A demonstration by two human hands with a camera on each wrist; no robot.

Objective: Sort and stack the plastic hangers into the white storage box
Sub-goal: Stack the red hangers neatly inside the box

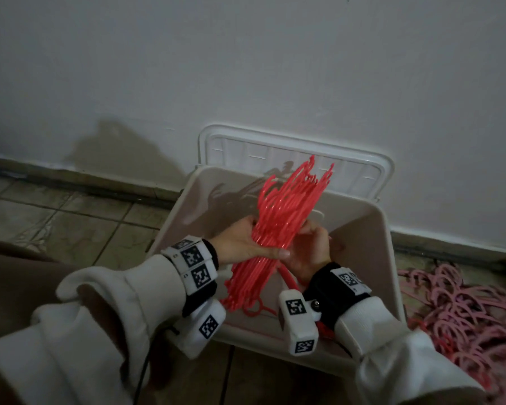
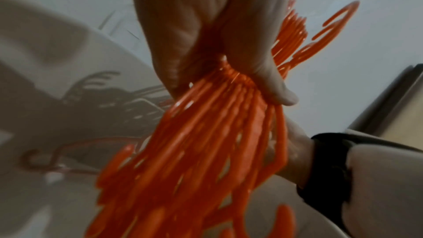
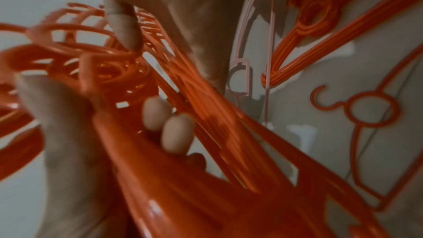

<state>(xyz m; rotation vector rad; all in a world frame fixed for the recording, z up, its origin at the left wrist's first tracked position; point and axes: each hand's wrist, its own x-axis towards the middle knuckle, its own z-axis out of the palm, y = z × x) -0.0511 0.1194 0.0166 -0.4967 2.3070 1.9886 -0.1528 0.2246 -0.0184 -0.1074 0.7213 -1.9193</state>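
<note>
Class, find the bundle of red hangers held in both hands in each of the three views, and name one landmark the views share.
Head: bundle of red hangers at centre, above the white storage box, between left hand and right hand.
Left wrist: fans from centre to bottom edge.
Right wrist: runs diagonally from left to lower right.
Shared landmark: the box's pale inside.

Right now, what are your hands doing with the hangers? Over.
Left hand and right hand both grip the red hangers over the white box. Pink hangers wait on the floor. Nothing blocking.
</note>
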